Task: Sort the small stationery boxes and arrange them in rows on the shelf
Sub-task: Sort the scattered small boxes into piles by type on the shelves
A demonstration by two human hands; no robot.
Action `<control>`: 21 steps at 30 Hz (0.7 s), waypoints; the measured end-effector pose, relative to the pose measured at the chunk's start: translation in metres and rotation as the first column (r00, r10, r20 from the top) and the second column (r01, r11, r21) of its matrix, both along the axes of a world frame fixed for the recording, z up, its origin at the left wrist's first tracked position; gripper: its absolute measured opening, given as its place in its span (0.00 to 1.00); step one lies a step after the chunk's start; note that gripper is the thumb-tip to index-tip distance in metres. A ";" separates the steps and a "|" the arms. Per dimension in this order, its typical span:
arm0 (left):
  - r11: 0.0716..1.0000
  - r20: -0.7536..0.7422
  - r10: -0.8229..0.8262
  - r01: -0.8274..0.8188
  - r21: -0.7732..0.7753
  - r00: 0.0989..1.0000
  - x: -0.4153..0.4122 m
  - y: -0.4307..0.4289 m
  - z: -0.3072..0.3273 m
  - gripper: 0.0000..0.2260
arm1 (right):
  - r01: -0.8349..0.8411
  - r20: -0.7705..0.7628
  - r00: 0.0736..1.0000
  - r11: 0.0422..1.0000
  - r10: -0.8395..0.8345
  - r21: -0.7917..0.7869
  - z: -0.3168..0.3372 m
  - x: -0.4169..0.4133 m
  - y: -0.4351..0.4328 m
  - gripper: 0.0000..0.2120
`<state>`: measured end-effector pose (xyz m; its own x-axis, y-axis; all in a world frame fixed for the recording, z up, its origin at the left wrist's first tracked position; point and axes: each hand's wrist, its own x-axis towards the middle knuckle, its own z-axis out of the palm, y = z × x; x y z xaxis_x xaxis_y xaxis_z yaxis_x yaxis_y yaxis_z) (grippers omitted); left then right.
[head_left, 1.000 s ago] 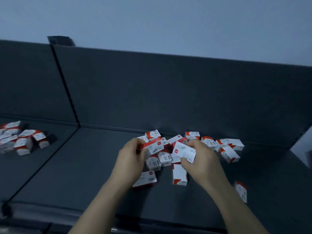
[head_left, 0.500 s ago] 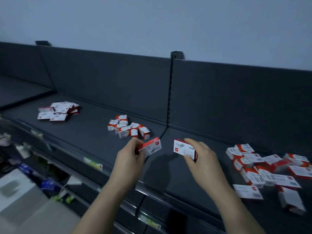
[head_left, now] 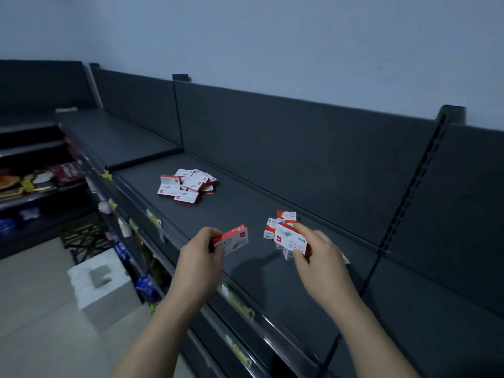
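- The left hand (head_left: 200, 259) pinched a red-and-white staple box (head_left: 231, 240) between thumb and fingers, held above the front part of the dark shelf (head_left: 245, 205).
- The right hand (head_left: 319, 261) gripped a second staple box (head_left: 291, 241) (white face up, red along its edges), tilted, just in front of a small cluster of boxes (head_left: 281, 221).
- That small cluster sat on the shelf near the right hand; whether the held box touched it could not be told.
- A larger loose pile of staple boxes (head_left: 188, 185) lay further left on the same shelf, well apart from both hands, in no tidy rows.
- Price tags (head_left: 237, 298) ran along the shelf's front rail.
- Lower left, a side rack held packaged goods (head_left: 41, 180) (blurred).
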<state>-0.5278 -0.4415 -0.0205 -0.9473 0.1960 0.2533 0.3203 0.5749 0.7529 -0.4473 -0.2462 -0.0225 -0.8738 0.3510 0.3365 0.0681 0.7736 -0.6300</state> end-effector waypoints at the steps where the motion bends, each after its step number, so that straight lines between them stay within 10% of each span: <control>1: 1.000 0.003 0.022 -0.022 0.003 1.000 -0.014 -0.002 0.000 0.05 | -0.010 0.006 1.000 1.000 0.010 0.005 0.000 -0.016 0.000 0.23; 21: 0.990 0.107 0.132 -0.136 0.032 0.985 -0.268 -0.049 -0.029 0.08 | 0.011 0.124 0.992 0.999 -0.005 -0.045 -0.018 -0.255 -0.044 0.25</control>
